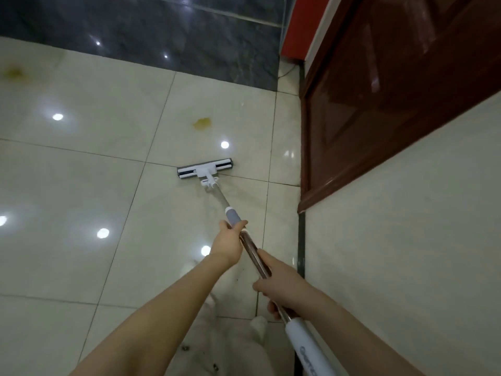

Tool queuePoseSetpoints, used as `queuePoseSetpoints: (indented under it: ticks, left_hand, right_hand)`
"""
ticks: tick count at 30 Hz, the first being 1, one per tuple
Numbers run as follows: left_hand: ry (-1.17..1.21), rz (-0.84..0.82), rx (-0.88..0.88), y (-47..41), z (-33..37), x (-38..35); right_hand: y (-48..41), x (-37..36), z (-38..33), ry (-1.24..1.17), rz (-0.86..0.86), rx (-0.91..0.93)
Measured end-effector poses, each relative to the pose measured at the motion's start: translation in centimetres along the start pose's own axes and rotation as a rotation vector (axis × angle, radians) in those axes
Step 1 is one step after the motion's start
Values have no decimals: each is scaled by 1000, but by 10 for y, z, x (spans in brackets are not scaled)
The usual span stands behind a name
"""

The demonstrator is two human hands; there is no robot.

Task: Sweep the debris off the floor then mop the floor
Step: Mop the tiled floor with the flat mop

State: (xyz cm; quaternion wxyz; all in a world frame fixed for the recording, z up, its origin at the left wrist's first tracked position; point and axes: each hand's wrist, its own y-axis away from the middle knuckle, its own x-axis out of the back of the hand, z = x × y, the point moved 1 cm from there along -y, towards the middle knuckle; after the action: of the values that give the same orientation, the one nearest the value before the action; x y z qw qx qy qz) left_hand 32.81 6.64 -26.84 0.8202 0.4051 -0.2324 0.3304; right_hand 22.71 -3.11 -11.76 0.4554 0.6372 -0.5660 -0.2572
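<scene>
Glossy tiles [81, 172] show a stain [202, 122] beyond the mop [205, 171] that left hand [227, 245] and right hand [279, 283] grip.

A dark wooden door [393, 90] stands beside a cream wall [406, 240] and red panel [298, 28].

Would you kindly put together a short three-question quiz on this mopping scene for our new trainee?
1. Multiple choice: the white flat mop head rests on A) the dark grey marble strip, B) the glossy cream floor tiles, C) the brown wooden door.
2. True or false: the yellowish stain lies beyond the mop head, uncovered by it.
3. Fill in: the left hand and the right hand both grip the mop's metal ____.

Key: 1 B. 2 True. 3 The metal pole.
</scene>
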Motion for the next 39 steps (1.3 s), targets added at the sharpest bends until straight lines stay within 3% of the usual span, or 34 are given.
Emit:
queuePoseSetpoints:
  ticks: [4,6,9,12,17,23,39]
  left_hand:
    - [691,62,372,26,25,-27]
    - [837,31,469,35,37,-37]
    - [701,-27,454,39,52,-47]
    - [630,16,482,30,58,-49]
    - [446,86,449,9,56,-39]
    - [384,109,422,-34,54,-18]
    - [276,98,363,-319,3,190]
  right_hand:
    - [31,-3,44,-4,-40,-31]
    - [41,-4,66,49,-25,-2]
    - [45,-7,82,146,81,86]
    - [39,-5,84,154,152,142]
    - [23,-3,74,187,173,170]
    - [-7,12,43,152,191,144]
    - [-227,80,-215,65,244,192]
